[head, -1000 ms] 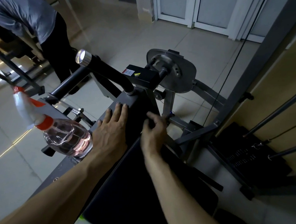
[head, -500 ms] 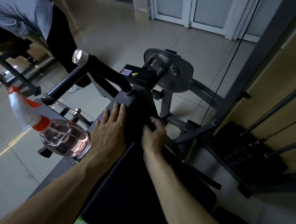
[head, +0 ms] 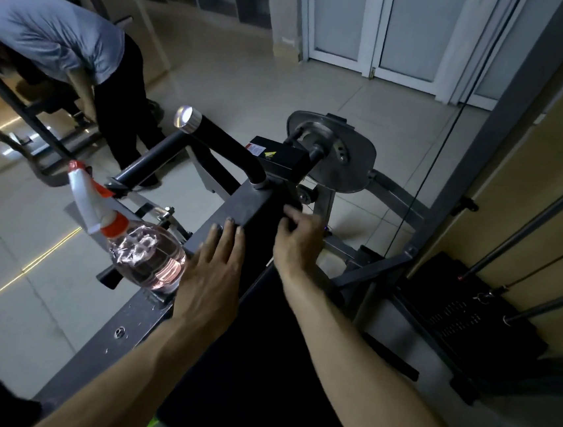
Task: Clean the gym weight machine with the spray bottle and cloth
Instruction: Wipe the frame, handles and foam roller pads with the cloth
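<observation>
Right hand [head: 299,246] shifted, bottle [head: 147,255] beside left fingers [head: 227,239]

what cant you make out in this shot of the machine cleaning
Head view only:
- the cloth: none plainly shows; the right hand curls at the edge of the dark pad, and dim light hides what it grips, if anything.
- the spray bottle: whether the left hand touches it; their outlines meet.
- the warning label: print too small.
- the second person: cut off by the left edge.
</observation>
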`<state>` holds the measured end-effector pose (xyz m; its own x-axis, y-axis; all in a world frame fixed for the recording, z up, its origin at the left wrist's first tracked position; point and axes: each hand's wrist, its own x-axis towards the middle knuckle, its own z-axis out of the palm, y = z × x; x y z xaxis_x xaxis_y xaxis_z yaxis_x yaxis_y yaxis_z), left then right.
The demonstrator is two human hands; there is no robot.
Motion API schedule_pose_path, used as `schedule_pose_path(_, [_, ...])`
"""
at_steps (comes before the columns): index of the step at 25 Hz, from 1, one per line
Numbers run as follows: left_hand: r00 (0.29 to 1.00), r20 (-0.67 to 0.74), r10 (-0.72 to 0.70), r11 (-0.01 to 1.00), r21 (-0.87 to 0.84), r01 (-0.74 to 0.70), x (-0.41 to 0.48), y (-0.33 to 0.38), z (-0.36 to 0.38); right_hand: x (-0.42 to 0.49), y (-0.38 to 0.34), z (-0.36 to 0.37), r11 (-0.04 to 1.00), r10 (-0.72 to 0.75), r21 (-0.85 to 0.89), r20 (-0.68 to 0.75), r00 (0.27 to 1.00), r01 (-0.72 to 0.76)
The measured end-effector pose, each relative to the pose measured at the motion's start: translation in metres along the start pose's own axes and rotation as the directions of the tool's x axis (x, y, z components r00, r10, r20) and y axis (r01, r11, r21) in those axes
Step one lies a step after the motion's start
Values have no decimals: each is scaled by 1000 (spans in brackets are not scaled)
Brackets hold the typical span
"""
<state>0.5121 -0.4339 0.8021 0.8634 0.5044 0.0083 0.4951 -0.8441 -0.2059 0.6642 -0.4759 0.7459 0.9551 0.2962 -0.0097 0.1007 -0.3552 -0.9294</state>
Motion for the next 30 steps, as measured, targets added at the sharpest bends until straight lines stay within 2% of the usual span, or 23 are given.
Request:
schedule_pose_path(2, [999,9,40,999,13,-41,-23,-1,5,-49,8,8,992,-124,-5,57,991,125])
schedule_pose_path(4, [996,27,91,996,7,-91,-40,-1,8,-93,20,8,989,-125,107,192,973,106])
schedule_pose_path(6, [995,-2,104,995,5,-104,-48,-5,7,-96,19,-3,955,-288,3,237,928,296])
schedule_pose_path(8, [995,51,80,997,13,-81,-54,-10,5,-56,22,-8,923,-351,-84,220,910,377])
schedule_pose_path(11, [995,98,33,999,32,-36,-68,-18,7,-1,5,-15,989,-139,-28,139,980,144])
schedule_pose_path(12, [995,98,22,999,44,-26,-71,-20,5,1,4,-12,999,-45,29,95,994,42])
schedule_pose_path(13, [995,95,10,999,44,-15,-74,-20,4,-8,1,-8,999,-10,49,81,997,6])
schedule_pose_path(15, [997,74,-9,1000,25,8,-74,-20,0,-59,4,3,995,-78,66,111,991,71])
schedule_pose_path(18, [998,69,-4,1000,13,3,-76,-21,-3,-137,20,3,981,-181,109,257,949,157])
schedule_pose_path(20, [997,77,14,999,48,-18,-78,-21,-3,-123,22,-2,974,-209,143,254,944,177])
schedule_pose_path(22, [996,89,8,997,77,-15,-78,-21,-3,-70,21,-2,975,-168,178,195,966,134])
schedule_pose_path(25, [996,83,-12,996,94,4,-77,-19,-1,1,17,2,966,75,241,88,993,-95])
schedule_pose_path(26, [997,79,-17,996,92,10,-77,-19,-2,2,16,5,959,130,245,58,990,-140])
schedule_pose_path(28, [998,63,-18,997,76,13,-76,-18,-1,-36,15,14,960,120,247,57,991,-131])
schedule_pose_path(30, [999,50,-20,998,53,17,-76,-17,-1,-102,20,18,930,119,331,146,982,-162])
